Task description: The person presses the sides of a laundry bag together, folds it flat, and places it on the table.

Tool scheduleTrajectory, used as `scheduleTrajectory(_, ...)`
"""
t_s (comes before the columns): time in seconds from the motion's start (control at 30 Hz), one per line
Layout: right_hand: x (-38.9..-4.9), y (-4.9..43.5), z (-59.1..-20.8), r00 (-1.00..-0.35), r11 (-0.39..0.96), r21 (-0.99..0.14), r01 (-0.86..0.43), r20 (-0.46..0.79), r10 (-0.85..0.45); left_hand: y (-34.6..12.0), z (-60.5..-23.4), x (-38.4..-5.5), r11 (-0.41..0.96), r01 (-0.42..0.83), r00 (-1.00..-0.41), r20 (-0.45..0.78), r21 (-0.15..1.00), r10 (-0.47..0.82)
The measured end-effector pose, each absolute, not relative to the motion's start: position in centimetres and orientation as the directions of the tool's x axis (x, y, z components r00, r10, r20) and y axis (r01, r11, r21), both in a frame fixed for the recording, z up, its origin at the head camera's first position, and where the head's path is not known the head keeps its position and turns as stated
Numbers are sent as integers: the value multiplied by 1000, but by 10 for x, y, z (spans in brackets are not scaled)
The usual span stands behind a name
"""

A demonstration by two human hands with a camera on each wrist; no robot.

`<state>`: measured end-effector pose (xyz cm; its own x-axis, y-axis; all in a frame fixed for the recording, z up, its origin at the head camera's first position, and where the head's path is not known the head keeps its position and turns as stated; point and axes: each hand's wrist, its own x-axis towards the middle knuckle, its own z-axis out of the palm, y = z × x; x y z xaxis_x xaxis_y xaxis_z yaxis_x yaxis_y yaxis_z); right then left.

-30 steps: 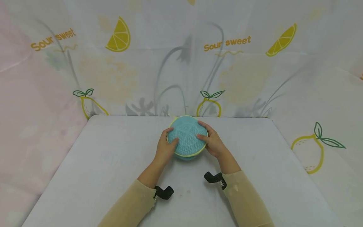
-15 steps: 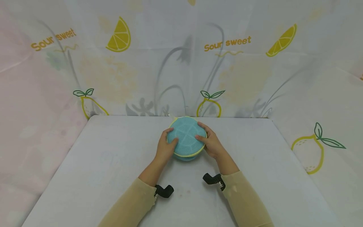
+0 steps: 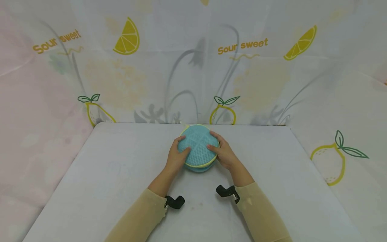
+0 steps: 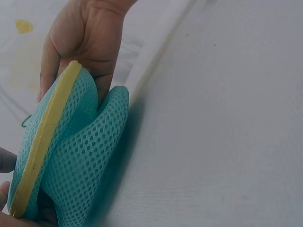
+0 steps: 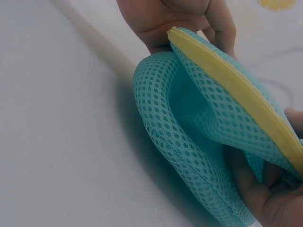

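Observation:
A round turquoise mesh laundry bag with a yellow zipper edge is held between both hands over the far half of the table. My left hand grips its left side, thumb on the top face, fingers around the rim. On the opposite side my right hand pinches the rim the same way, thumb on top. From the right wrist view, the lower mesh part of the bag bulges under the yellow zipper band, with a deep fold between them. The left wrist view also shows this fold. Fingers beneath are partly hidden.
The bag is over a white-covered table, close to its back edge. Behind stands a fabric backdrop printed with lemons. Black wrist-mounted cameras sit at the left sleeve and right sleeve.
My right hand has shifted slightly left, and the bag has moved a little toward me. The lower mesh layer shows slightly more below the zipper edge. My left hand stays almost still.

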<state>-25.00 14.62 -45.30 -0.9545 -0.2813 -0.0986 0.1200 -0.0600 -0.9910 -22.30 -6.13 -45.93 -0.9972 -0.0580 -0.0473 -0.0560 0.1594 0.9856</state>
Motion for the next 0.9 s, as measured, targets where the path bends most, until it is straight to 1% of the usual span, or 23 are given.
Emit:
scheduleTrajectory(0.37, -249, 145, -451, -957, -47, -986, 161, -145, -251, -64, -460, -223, 168, -69, -997, -63, 983, -43)
scheduleTrajectory(0.6, -249, 146, -454, -957, -22, -986, 166, -155, -247, -65, -464, -224, 189, -82, -996, -74, 978, -47)
scheduleTrajectory(0.7, -248, 146, -453, -958, 28, -987, 160, -162, -236, -64, -465, -223, 191, -84, -996, -76, 978, -48)
scheduleTrajectory(0.9, -245, 147, -448, -962, 170, -975, 141, -176, -210, -64, -466, -223, 213, -90, -996, -83, 973, -44)
